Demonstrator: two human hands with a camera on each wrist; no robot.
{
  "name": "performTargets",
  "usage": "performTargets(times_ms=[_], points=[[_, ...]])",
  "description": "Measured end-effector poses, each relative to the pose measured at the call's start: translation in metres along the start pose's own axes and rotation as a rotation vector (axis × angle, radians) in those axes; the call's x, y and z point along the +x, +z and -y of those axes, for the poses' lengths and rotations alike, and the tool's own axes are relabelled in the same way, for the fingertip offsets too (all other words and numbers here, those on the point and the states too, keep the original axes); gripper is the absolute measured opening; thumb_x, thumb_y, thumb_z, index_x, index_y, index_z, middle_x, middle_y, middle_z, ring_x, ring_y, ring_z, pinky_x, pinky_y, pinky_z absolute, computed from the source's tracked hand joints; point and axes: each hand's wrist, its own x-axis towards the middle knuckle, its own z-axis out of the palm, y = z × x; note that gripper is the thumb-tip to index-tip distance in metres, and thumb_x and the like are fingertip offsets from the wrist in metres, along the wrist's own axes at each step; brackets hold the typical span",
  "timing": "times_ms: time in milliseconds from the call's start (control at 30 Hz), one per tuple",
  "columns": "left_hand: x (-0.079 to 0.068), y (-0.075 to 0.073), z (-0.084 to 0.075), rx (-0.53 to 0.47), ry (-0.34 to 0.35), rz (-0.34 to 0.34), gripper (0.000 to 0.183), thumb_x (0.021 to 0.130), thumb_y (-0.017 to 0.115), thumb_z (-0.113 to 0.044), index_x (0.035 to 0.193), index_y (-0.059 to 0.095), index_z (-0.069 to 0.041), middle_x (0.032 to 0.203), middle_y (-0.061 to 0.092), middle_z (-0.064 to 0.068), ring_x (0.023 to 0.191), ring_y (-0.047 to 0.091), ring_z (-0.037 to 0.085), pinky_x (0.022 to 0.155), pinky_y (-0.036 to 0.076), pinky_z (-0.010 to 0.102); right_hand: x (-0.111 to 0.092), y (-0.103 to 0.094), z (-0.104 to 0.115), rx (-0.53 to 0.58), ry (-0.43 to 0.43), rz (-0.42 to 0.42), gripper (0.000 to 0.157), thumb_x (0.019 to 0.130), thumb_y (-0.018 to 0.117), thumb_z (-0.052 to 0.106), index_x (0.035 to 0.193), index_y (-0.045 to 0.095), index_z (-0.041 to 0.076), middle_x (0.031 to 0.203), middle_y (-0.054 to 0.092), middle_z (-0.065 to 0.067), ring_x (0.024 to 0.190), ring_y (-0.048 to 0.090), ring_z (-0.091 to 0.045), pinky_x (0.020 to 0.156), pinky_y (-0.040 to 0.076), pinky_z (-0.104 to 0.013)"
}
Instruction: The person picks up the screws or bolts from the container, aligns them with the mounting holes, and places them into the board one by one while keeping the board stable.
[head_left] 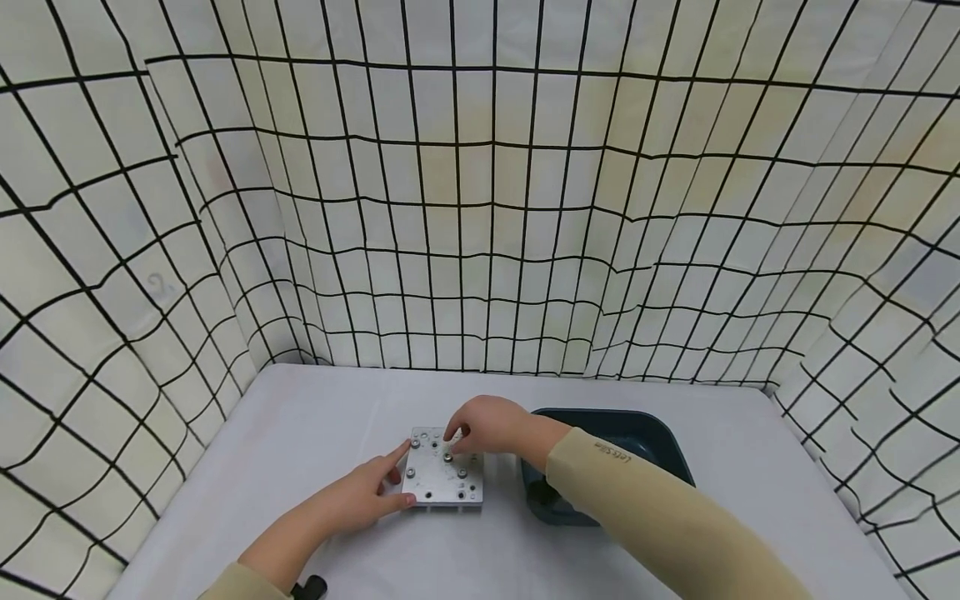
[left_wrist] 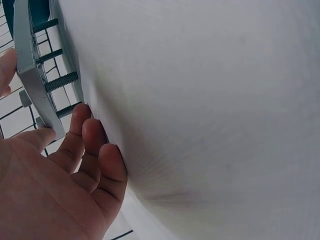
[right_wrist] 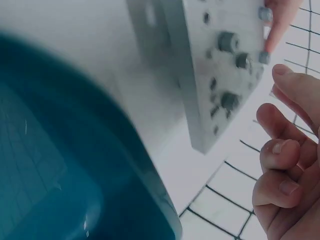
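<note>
A silver metal plate (head_left: 437, 485) lies level, with several bolts standing in its holes. Their round heads, such as this bolt head (right_wrist: 229, 42), show above the plate, and threaded ends (left_wrist: 61, 81) reach out beneath it. My left hand (head_left: 356, 498) holds the plate's left side, thumb at the near corner and forefinger at the far one; its other fingers rest bent on the tabletop. Over the plate's far right part hovers my right hand (head_left: 491, 423), fingers bent, thumb and forefinger apart. In the right wrist view nothing shows between those fingertips.
A dark teal basin (head_left: 592, 412) stands right of the plate, under the right forearm, with a dark shape inside. White cloth covers the table (head_left: 330, 417). White walls with a black grid (head_left: 465, 250) enclose the back and sides. A black object (head_left: 311, 587) shows by the left sleeve.
</note>
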Motion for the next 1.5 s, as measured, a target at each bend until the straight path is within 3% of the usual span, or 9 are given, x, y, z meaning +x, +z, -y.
performTargets(times_ms=[167, 367, 667, 867, 1067, 1300, 1500], points=[[0.000, 0.001, 0.000, -0.005, 0.002, -0.009, 0.091, 0.085, 0.075, -0.048, 0.157, 0.030, -0.014, 0.105, 0.054, -0.002, 0.083, 0.047, 0.015, 0.072, 0.041, 0.036, -0.011, -0.013, -0.018, 0.005, -0.042, -0.040, 0.024, 0.092, 0.073, 0.032, 0.114, 0.076, 0.026, 0.084, 0.061, 0.014, 0.074, 0.054, -0.005, 0.065, 0.046, -0.025], [-0.001, 0.002, -0.002, -0.013, 0.003, -0.014, 0.090, 0.085, 0.075, -0.045, 0.157, 0.031, -0.013, 0.105, 0.055, -0.001, 0.083, 0.047, 0.015, 0.073, 0.042, 0.035, -0.038, -0.026, -0.052, 0.012, -0.056, -0.059, 0.024, 0.092, 0.073, 0.030, 0.115, 0.076, 0.021, 0.088, 0.063, 0.013, 0.077, 0.055, -0.005, 0.069, 0.047, -0.027], [-0.002, 0.002, -0.001, -0.009, -0.001, -0.034, 0.091, 0.084, 0.076, -0.046, 0.156, 0.032, -0.014, 0.105, 0.055, -0.002, 0.082, 0.046, 0.015, 0.071, 0.041, 0.035, -0.072, -0.017, -0.121, 0.040, -0.056, -0.050, 0.023, 0.092, 0.072, 0.026, 0.114, 0.076, 0.020, 0.102, 0.069, 0.012, 0.085, 0.060, -0.001, 0.077, 0.050, -0.029], [-0.003, 0.002, -0.002, -0.016, -0.007, -0.036, 0.091, 0.084, 0.076, -0.047, 0.156, 0.032, -0.015, 0.105, 0.055, -0.002, 0.082, 0.046, 0.015, 0.071, 0.041, 0.035, -0.092, -0.012, -0.152, -0.008, -0.068, -0.068, 0.022, 0.091, 0.073, 0.023, 0.112, 0.076, 0.016, 0.101, 0.070, 0.008, 0.087, 0.063, -0.005, 0.078, 0.051, -0.033], [-0.003, 0.002, -0.002, -0.018, -0.014, -0.031, 0.091, 0.084, 0.075, -0.047, 0.157, 0.031, -0.016, 0.106, 0.055, -0.003, 0.083, 0.046, 0.015, 0.072, 0.041, 0.035, -0.097, -0.005, -0.161, -0.103, -0.064, -0.069, 0.019, 0.090, 0.075, 0.024, 0.107, 0.077, 0.018, 0.097, 0.070, 0.009, 0.082, 0.061, -0.003, 0.075, 0.051, -0.031], [-0.004, 0.000, -0.005, -0.025, -0.030, -0.026, 0.092, 0.083, 0.075, -0.049, 0.157, 0.031, -0.016, 0.107, 0.055, -0.003, 0.084, 0.047, 0.015, 0.073, 0.041, 0.036, -0.091, 0.001, -0.156, -0.238, -0.124, -0.080, 0.014, 0.088, 0.076, 0.021, 0.102, 0.077, 0.017, 0.093, 0.070, 0.007, 0.082, 0.064, -0.008, 0.073, 0.052, -0.030], [-0.005, 0.000, -0.004, -0.019, -0.026, -0.031, 0.092, 0.083, 0.075, -0.049, 0.157, 0.031, -0.016, 0.107, 0.056, -0.003, 0.084, 0.047, 0.014, 0.073, 0.042, 0.036, -0.084, 0.003, -0.150, -0.314, -0.116, -0.067, 0.014, 0.087, 0.077, 0.021, 0.101, 0.077, 0.018, 0.090, 0.070, 0.006, 0.081, 0.064, -0.010, 0.074, 0.052, -0.031]])
